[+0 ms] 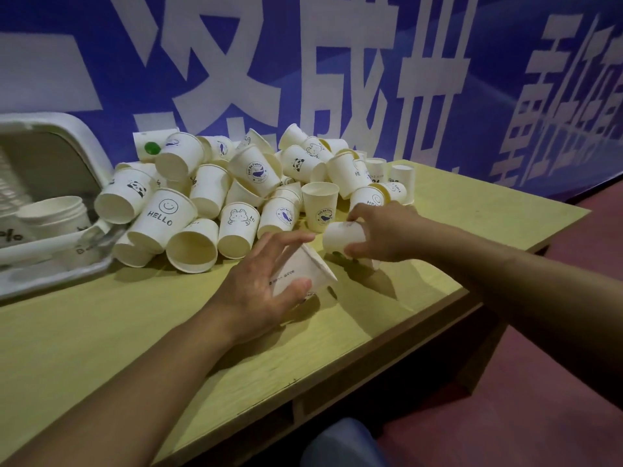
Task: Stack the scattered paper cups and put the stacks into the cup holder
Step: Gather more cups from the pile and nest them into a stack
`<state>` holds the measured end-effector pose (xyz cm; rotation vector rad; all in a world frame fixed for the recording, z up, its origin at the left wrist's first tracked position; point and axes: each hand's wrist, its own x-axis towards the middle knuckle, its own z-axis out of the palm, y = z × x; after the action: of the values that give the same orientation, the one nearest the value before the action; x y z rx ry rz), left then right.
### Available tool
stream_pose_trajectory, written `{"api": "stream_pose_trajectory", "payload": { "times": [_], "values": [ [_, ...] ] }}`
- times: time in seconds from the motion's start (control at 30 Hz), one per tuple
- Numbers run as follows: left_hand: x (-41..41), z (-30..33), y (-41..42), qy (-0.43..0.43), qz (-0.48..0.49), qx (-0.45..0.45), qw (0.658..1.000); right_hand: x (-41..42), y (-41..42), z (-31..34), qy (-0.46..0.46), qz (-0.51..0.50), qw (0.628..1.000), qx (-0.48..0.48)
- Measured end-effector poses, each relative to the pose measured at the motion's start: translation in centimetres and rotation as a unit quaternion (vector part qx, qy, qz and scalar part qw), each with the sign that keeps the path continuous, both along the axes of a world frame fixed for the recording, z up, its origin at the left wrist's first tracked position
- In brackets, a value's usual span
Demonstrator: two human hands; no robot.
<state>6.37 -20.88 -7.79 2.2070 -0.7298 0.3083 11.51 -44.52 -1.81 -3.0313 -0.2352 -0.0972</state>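
Paper cups [236, 183] mostly lie unstacked on the table [101, 332]; left hand [259, 284] and right hand [387, 230] each grip one cup.

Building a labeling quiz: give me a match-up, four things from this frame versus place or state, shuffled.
Things:
1. HELLO cup
2. cup in left hand
3. cup in right hand
4. upright cup

Places or states:
A. held on its side, above the table, by the pile's right end
B. standing open side up in the pile
C. mouth down in the pile, smiley print
D. gripped tilted, near the table's front

Pairs: 1-C, 2-D, 3-A, 4-B
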Motion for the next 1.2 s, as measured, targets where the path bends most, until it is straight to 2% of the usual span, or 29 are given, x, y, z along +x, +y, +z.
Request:
{"api": "stream_pose_trajectory", "payload": {
  "times": [0.07,0.17,0.23,0.3,0.37,0.53,0.8,0.9,1.03,1.13,1.2],
  "values": [
    [0.0,0.1,0.1,-0.001,-0.001,-0.016,1.0,0.0,0.4,0.6,-0.026,0.004,0.987,0.156],
    [0.1,0.0,0.2,0.002,0.0,-0.018,1.0,-0.6,0.9,1.2,-0.068,0.036,0.918,0.389],
    [0.1,-0.1,0.1,0.003,0.0,-0.017,1.0,-1.1,1.6,1.1,-0.067,0.055,0.867,0.491],
    [0.2,-0.2,0.0,0.007,-0.004,-0.023,1.0,-1.6,2.4,0.6,-0.059,0.071,0.832,0.548],
    [0.2,-0.2,0.0,0.008,-0.01,-0.036,0.999,-2.0,3.3,-0.1,-0.067,0.093,0.83,0.545],
    [0.0,-0.1,0.3,0.018,0.001,-0.049,0.999,-1.7,4.6,-1.0,-0.127,0.097,0.871,0.465],
    [0.3,-0.1,0.3,0.008,0.026,-0.038,0.999,-1.6,3.7,0.0,-0.117,0.124,0.883,0.438],
    [0.3,-0.2,0.4,0.018,0.024,-0.041,0.999,-1.6,3.5,0.0,-0.075,0.141,0.892,0.422],
    [0.2,-0.2,0.4,0.017,0.027,-0.021,0.999,-1.6,3.4,-0.3,-0.053,0.131,0.881,0.451],
    [0.3,-0.2,0.3,0.024,0.029,-0.031,0.999,-1.7,3.3,0.1,-0.125,0.114,0.89,0.424],
    [0.2,0.0,0.2,0.028,0.02,-0.054,0.998,-1.6,3.1,0.4,-0.206,0.091,0.874,0.431]
  ]
}}
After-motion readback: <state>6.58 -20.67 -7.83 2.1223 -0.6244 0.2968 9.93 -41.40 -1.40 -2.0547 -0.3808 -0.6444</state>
